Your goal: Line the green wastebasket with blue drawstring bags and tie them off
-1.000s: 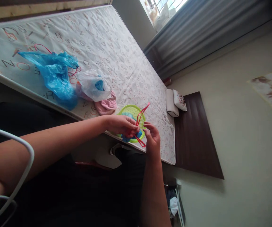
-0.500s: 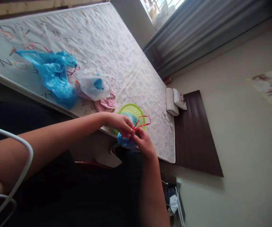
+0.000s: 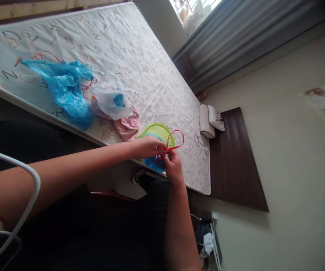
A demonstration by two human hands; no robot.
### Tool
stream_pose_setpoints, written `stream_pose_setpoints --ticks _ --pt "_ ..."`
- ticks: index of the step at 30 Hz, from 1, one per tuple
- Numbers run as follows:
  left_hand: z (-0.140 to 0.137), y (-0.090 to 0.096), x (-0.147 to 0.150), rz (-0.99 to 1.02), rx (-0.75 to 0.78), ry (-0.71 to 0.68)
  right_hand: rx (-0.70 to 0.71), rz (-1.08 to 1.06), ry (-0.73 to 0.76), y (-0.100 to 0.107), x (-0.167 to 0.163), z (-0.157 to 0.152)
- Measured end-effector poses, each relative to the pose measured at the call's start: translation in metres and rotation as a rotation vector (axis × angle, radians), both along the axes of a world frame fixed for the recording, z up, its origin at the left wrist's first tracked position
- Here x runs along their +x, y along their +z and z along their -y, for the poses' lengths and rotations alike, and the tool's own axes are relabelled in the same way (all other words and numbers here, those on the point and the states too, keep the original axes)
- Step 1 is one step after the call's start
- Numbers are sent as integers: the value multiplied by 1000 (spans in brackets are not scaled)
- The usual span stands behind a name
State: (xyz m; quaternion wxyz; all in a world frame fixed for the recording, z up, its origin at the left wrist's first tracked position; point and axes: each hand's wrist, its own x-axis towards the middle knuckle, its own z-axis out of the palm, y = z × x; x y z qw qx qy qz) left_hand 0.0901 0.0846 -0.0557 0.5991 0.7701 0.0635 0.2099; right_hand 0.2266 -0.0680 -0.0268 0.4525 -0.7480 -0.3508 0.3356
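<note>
A red ribbon (image 3: pixel 183 138) stands up in a loop above my fingers. My left hand (image 3: pixel 148 146) is closed, pinching the ribbon near the base of the loop. Close against it, my right hand (image 3: pixel 174 167) grips the ribbon from below with thumb and fingers. Under both hands hangs a blue plastic bag (image 3: pixel 154 163), partly hidden by my fingers. Behind them a green mesh basket (image 3: pixel 158 130) sits at the mattress edge, with light blue plastic in it. Whether the ribbon is knotted I cannot tell.
On the letter-patterned mattress (image 3: pixel 140 45) lie a blue plastic bag (image 3: pixel 68 88), a white plastic bag (image 3: pixel 108 99) and a pink cloth (image 3: pixel 127 126). Pillows (image 3: pixel 207 120) rest by the dark headboard (image 3: pixel 238 162). A white cable (image 3: pixel 34 180) curves across the left foreground.
Both hands have shifted slightly right, still on the ribbon. The loop has risen and become rounder, and more of the blue bag below shows.
</note>
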Motion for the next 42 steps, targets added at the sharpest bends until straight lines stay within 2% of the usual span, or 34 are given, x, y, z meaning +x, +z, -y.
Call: stream_pose_setpoints --ticks 4,9,11,13,19,23,27,31,34,38,42 --pt "0 -13 8 -96 -161 108 33 77 -69 4 -7 -5" --pt "-7 -28 14 -123 -557 29 23 187 -90 5 -11 -7" --pt "-8 -32 14 -120 -657 22 5 210 -87 2 -11 -6" --pt "-10 -35 14 -125 -655 31 -15 240 -86 0 -10 -6" --pt "-15 -38 16 -93 -328 140 -26 238 -100 -3 -10 -8" --pt "-13 -41 20 25 -230 181 -48 171 -60 -2 -11 -10" --pt "-12 -42 19 103 -290 170 -30 68 -87 -2 -13 -11" --pt "-15 -38 16 109 -439 66 15 -113 -116 -8 -12 -11" --pt "-15 -36 16 110 -492 52 34 -278 -132 -13 -12 -12" --pt "-11 -35 16 96 -579 -2 0 -499 -123 -12 -13 -11" --pt "-9 -33 15 108 -620 -33 60 -589 -96 -9 -14 -10"
